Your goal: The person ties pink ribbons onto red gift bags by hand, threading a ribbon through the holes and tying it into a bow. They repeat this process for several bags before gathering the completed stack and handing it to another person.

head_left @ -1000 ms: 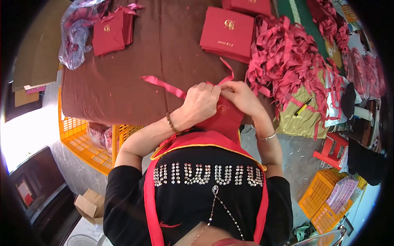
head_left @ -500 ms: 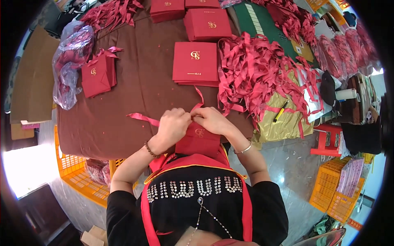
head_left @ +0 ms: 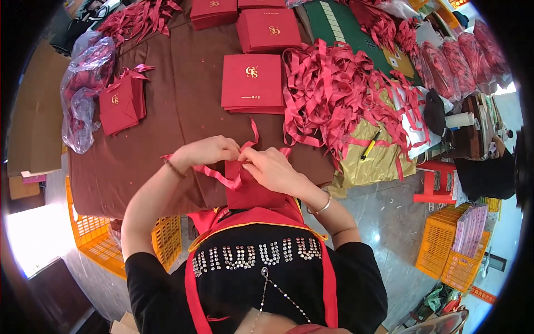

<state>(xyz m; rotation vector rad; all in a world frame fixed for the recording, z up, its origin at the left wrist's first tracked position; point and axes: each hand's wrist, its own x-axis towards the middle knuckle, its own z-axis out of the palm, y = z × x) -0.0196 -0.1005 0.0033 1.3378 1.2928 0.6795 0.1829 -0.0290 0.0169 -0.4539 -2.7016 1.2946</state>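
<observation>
At the table's near edge, a small red paper bag (head_left: pixel 253 192) stands in front of my apron, partly hidden by my hands. My left hand (head_left: pixel 211 150) is closed, its fingertips pinching a pink-red ribbon (head_left: pixel 219 177) at the bag's top. Beside it, my right hand (head_left: pixel 272 171) pinches the ribbon too, fingers bent over the bag's upper part. One ribbon end rises beyond the fingertips, and a loop hangs below the left hand. Exactly how the ribbon passes between the fingers is hidden.
A big heap of loose ribbons (head_left: pixel 334 92) lies to the right, beside gold wrapping (head_left: pixel 361 153) and a yellow cutter (head_left: pixel 371 146). Beyond my hands are stacks of flat red bags (head_left: pixel 251 83). Finished-looking bags (head_left: pixel 119 106) stand left. Orange crates (head_left: pixel 97 245) are below the brown tablecloth (head_left: pixel 133 172).
My left hand has moved left and up, its forearm swinging outward. A ribbon loop now hangs below it. My right hand has shifted slightly left over the bag. The whole view has shifted a little.
</observation>
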